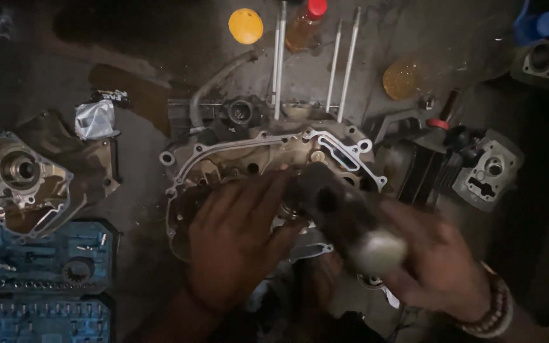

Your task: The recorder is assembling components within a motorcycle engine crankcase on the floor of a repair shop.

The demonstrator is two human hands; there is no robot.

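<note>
Nearest to us, our right hand has its fingers clamped on a blurred hammer, its head just over the open engine case lying on the floor. Our left hand lies flat on the case, fingers apart. We judge the engine half dismantled: side cover, cylinder head and socket set lie around.

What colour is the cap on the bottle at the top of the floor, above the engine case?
Red, on the amber bottle, seen in the head view.
</note>
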